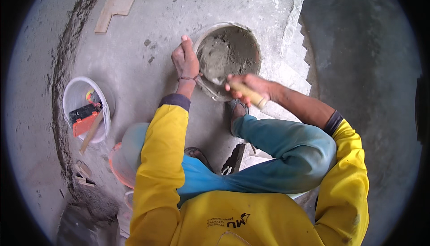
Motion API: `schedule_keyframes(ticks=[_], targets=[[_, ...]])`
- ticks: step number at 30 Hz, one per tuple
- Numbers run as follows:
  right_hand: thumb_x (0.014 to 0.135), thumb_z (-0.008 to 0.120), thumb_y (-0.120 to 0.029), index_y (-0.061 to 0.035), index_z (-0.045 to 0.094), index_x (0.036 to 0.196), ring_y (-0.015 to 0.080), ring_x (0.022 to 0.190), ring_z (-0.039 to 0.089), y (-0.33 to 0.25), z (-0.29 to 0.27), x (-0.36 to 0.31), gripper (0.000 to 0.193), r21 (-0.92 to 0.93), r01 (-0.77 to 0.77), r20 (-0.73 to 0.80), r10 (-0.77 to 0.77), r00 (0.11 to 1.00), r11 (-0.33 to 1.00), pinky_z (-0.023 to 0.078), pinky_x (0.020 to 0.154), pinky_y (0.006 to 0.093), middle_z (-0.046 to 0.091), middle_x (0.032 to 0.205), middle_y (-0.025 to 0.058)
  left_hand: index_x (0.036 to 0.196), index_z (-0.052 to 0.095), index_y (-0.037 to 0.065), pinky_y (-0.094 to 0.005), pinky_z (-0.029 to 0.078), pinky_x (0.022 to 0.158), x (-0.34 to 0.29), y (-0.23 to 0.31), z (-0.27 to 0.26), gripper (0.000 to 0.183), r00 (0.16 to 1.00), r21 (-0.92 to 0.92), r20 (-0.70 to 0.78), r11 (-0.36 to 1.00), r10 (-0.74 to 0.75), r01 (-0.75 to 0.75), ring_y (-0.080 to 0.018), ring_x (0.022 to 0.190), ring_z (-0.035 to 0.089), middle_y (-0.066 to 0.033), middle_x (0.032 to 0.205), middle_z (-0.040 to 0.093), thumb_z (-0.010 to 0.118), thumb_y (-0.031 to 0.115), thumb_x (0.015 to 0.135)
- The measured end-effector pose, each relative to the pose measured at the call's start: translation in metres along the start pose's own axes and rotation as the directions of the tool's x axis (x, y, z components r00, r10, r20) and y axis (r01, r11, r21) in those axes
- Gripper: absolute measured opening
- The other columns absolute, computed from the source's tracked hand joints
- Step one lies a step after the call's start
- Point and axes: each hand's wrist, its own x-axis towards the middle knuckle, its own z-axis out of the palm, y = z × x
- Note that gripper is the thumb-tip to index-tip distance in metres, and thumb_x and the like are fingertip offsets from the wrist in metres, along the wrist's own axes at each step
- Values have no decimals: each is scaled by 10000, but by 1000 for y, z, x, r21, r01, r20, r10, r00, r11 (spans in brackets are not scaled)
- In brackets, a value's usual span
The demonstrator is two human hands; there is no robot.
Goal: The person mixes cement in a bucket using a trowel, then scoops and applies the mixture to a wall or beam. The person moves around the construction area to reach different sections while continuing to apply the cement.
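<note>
A round bucket (258, 49) stands on the concrete in front of me, part filled with wet grey mortar (224, 55). My left hand (185, 61) is closed on the bucket's left rim, thumb pointing up; some of its fingers are hidden. In my right hand (251, 87) is the pale wooden handle of a trowel (253, 97), held over the near right side of the bucket. Motion blurs that hand and the trowel, and the blade is hard to make out against the mortar.
To the left stands a white bucket (106, 107) holding an orange-and-black tool and a wooden stick. A flat wooden board (117, 6) lies at the far left. Stair-like concrete edges (298, 73) drop away on the right. My sandalled feet are close to the mortar bucket.
</note>
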Motion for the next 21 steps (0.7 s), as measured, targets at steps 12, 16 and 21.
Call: schedule_keyframes(ticks=[12, 16, 21], targets=[[1001, 391, -338, -12, 553, 1068, 142, 482, 546, -94, 38, -93, 369, -839, -280, -412, -209, 887, 466, 473, 409, 289, 539, 710, 56, 702, 515, -120, -497, 364, 591, 7, -8, -6, 734, 988, 100, -103, 987, -112, 122, -358, 543, 443, -273, 568, 451, 315, 531, 976], [957, 422, -365, -48, 559, 1083, 149, 490, 518, -41, -18, -11, 367, -854, -134, -254, -177, 951, 503, 469, 438, 296, 516, 697, 30, 689, 506, -113, -503, 356, 591, 4, -15, 20, 722, 995, 41, -78, 997, -61, 64, -367, 548, 443, -279, 577, 444, 329, 530, 967], [959, 424, -411, -62, 536, 1044, 129, 510, 511, -90, 27, -59, 376, -816, -515, -491, 156, 857, 261, 444, 437, 324, 511, 696, 19, 692, 519, -116, -533, 362, 614, 7, -15, -2, 720, 985, 72, -114, 988, -126, 134, -431, 588, 494, -316, 615, 484, 319, 517, 971]])
